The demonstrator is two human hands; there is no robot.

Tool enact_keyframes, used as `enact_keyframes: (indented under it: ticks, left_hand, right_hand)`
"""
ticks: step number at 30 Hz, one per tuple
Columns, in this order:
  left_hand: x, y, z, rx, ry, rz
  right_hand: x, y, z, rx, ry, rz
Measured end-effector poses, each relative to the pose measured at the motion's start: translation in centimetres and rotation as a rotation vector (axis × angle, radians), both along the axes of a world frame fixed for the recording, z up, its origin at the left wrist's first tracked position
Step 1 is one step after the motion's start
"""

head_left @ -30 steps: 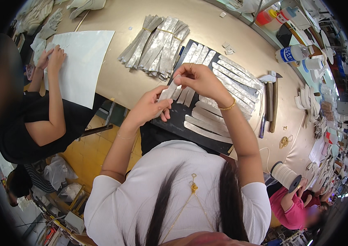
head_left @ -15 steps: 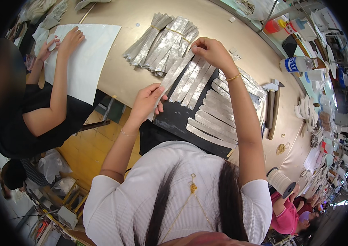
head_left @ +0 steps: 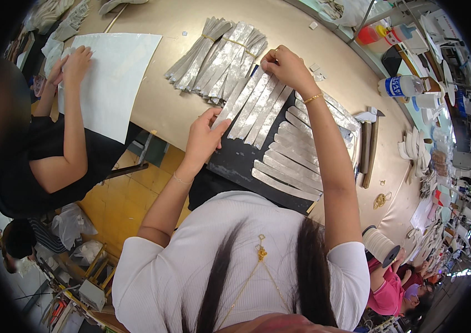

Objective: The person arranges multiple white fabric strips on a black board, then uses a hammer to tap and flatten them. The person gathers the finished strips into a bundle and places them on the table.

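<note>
A silvery grey strip (head_left: 242, 99) stretches slantwise between my hands, low over the left side of a black board (head_left: 230, 162). At its far end my right hand (head_left: 287, 67) pinches it between thumb and fingers. My left hand (head_left: 204, 136) has its near end between thumb and fingers. Right beside this strip lie several similar strips (head_left: 269, 114), side by side on the board. Another row of rounded-end strips (head_left: 288, 161) fans out on the board's right part. Beyond my hands, two bundles of strips (head_left: 198, 58) are tied with bands.
Two hammers (head_left: 370, 145) lie right of the board. A white spool (head_left: 380, 245) stands near my right elbow. At left, a person in black handles a white sheet (head_left: 114, 77) on the same table. Bottles (head_left: 401, 86) line the far right edge.
The held strip has shifted right, up against the row on the board. My right hand moved slightly away from me. At left, the other person's hands moved left over the sheet.
</note>
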State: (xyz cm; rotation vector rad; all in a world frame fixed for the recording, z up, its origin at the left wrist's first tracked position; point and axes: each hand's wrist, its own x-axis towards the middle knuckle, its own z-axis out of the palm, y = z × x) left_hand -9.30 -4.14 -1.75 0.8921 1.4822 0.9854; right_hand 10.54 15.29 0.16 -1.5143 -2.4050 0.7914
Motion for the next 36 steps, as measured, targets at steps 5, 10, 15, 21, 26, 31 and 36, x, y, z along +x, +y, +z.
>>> enact_keyframes:
  ticks: [5,10,15,21,26,31,36]
  left_hand:
    - [-0.1,0.2,0.4,-0.038,0.044,-0.029]
    - [0.2,0.1,0.4,-0.017,0.074,-0.043]
    - [0.5,0.1,0.1,0.057,0.232,-0.094]
    - [0.0,-0.1,-0.8,0.151,0.491,-0.100]
    - [-2.2,-1.0,1.1,-0.014,0.348,-0.111]
    - [-2.4,-1.7,5.4,-0.094,-0.015,-0.084]
    - [-0.3,-1.7,6.5,0.077,-0.231,-0.177]
  right_hand:
    - [-1.1,0.3,0.4,-0.051,-0.026,0.006]
    - [-0.6,0.1,0.5,-0.022,-0.071,0.029]
    - [-0.6,-0.3,0.6,0.023,-0.126,0.038]
    - [-0.6,-1.0,0.5,0.168,-0.046,-0.011]
    - [2.1,-0.7,1.2,0.259,0.139,-0.074]
    - [4.1,-2.8,2.8,0.256,0.197,-0.033]
    - [4.7,-6.1,5.7,-0.222,0.521,-0.090]
